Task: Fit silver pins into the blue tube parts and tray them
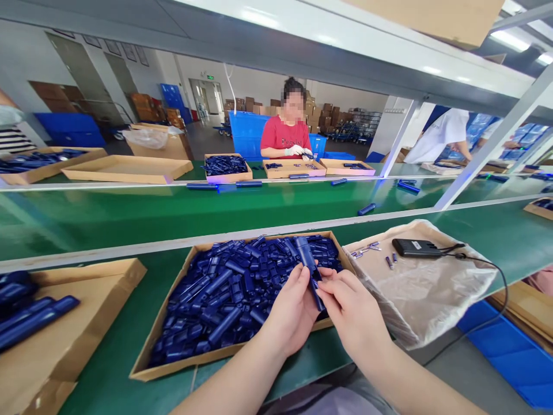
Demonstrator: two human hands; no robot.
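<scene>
A dark blue elongated plastic part (306, 253) is held in front of me, tilted, over the right side of a cardboard tray (149, 340) heaped with small blue parts (220, 288). My left hand (294, 311) wraps round it from the left and below, the thumb along its side. My right hand (352, 308) pinches at its lower right edge, fingertips against the part; whether they hold something small there is hidden. To the right, a plastic-lined tray (415, 294) carries a black device (417, 248) with a cable and several small metallic cylinders (389, 262).
At the left is a cardboard tray (82, 323) with long blue parts. Beyond runs a green conveyor (276, 210) with scattered blue pieces. A person in red (285, 135) works across it. A slanted metal post (484, 150) stands at the right, below an overhead shelf (302, 43).
</scene>
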